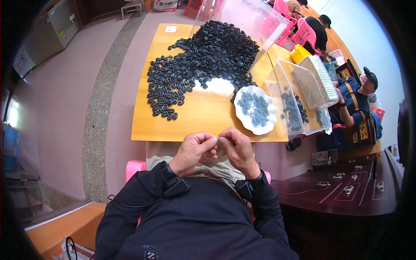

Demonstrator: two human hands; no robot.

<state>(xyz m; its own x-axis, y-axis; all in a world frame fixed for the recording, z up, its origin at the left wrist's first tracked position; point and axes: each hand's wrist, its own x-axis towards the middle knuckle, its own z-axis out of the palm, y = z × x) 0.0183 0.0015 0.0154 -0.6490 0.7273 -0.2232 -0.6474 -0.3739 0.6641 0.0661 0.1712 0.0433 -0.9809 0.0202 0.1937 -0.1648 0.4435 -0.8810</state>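
Both hands, left [193, 149] and right [237, 147], meet fingertip to fingertip just off the near edge of the tabletop [195, 117], pinched shut on something too small to identify. If the pinch loosens, it would likely drop into the lap, well short of the white plate [241, 118] and the heap of black plastic pieces [203, 60].

glossy wooden table [195, 117], matt black plastic pieces [203, 56], clear plastic bin [281, 86]
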